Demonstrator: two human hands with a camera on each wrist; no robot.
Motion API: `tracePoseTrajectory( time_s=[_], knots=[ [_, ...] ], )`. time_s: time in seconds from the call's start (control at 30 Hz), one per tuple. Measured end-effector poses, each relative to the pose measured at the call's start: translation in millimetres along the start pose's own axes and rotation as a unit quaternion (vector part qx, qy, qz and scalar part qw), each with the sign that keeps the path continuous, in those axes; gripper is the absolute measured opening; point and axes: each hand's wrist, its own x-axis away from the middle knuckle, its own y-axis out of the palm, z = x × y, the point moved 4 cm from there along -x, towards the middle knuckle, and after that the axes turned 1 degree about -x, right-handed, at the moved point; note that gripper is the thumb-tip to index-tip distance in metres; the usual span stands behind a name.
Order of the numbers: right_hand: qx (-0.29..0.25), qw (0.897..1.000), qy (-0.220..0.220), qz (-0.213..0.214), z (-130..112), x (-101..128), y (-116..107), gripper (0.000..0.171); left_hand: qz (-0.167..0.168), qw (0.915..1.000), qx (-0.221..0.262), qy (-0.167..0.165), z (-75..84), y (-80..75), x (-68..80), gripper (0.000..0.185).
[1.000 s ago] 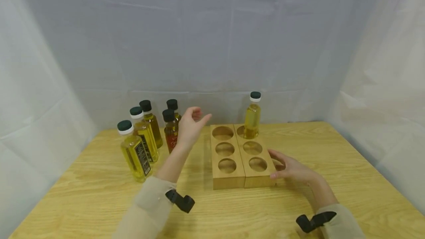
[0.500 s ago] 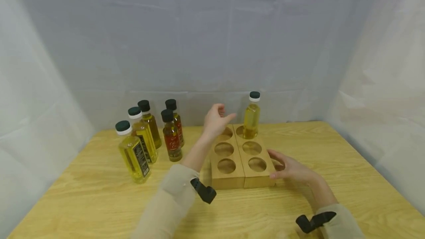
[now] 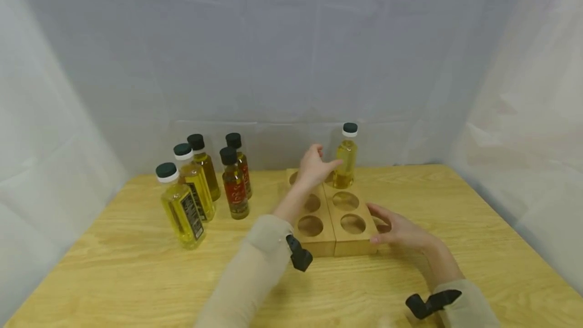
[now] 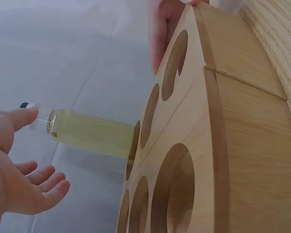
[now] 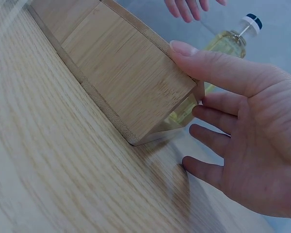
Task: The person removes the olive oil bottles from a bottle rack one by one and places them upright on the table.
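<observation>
Reaching over the wooden six-hole rack (image 3: pixel 350 241), left hand (image 3: pixel 314 168) is open, fingers spread, just beside the oil bottle (image 3: pixel 345 163) standing in the far right hole; contact unclear. Right hand (image 3: pixel 397 231), fingers straight, rests against the rack's right side.

- wooden holder (image 3: pixel 350 239): pale bamboo-like wood, fine straight grain, smooth matt finish; in the left wrist view the hole edges (image 4: pixel 177 58) look cleanly cut.
- table (image 3: pixel 114 277): light wood with bold, wavy grain, slight satin sheen.
- bottle in the holder (image 3: pixel 344 163): clear, glossy glass or plastic with pale yellow liquid, dark matt cap over a white ring.
- bottles on the left (image 3: pixel 182 211): same clear glossy walls, golden and reddish contents, printed paper-like labels, dark caps.
- backdrop (image 3: pixel 291 44): thin whitish sheet, matt, softly creased.
- sleeve (image 3: pixel 255 272): beige knit cloth, soft and matt.
</observation>
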Motion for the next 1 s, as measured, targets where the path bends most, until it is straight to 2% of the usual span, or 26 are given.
tracePoseTrajectory(
  time_s=[0.3,0.7,0.83,1.0],
  knots=[
    [-0.004,1.000,0.000,-0.001,-1,5,3,0.090,-0.009,0.9998,0.004,-0.018,-5.5,12.4,-10.4,0.080],
    [0.006,1.000,-0.011,-0.003,-2,8,3,0.089,-0.054,0.9985,-0.006,-0.003,1.0,29.3,-17.1,0.088],
    [0.003,1.000,-0.013,-0.003,-4,9,3,0.089,-0.069,0.9973,-0.019,0.013,3.4,35.7,-18.6,0.088],
    [-0.003,1.000,-0.011,-0.004,-4,9,4,0.089,-0.065,0.9978,-0.006,0.012,4.6,38.0,-18.2,0.087]
  ],
)
